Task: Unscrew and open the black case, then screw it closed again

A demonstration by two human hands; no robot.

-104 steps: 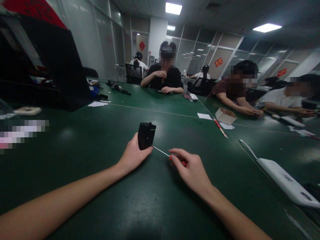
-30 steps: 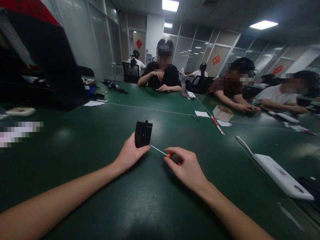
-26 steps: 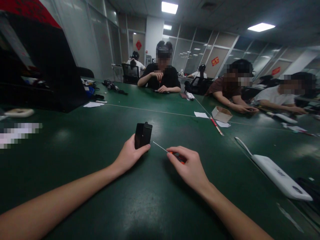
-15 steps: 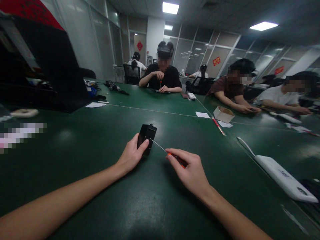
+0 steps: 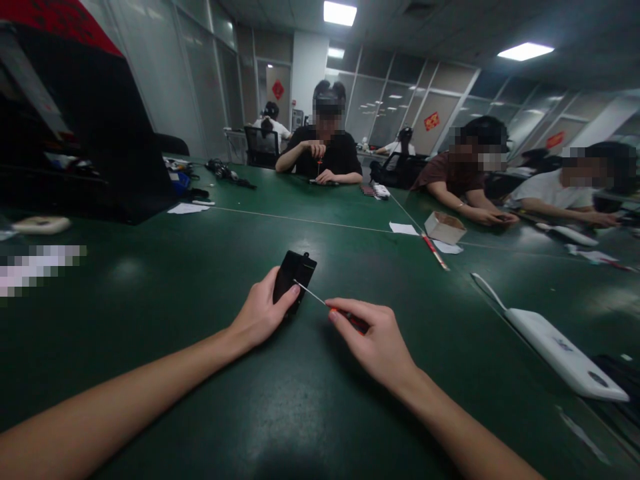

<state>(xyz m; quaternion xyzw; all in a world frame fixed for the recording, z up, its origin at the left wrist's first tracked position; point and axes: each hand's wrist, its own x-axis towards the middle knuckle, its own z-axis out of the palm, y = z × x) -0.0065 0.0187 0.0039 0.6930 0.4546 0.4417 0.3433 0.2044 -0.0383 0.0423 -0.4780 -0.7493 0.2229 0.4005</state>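
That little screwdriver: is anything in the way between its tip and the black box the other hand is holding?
Nothing visible is. The right hand holds the screwdriver, whose thin shaft runs over bare green table straight to the small black box. The left hand grips the box from its near side, its thumb just below the tip.

Bare green table (image 5: 200, 280) around both hands; white device (image 5: 555, 347) well right
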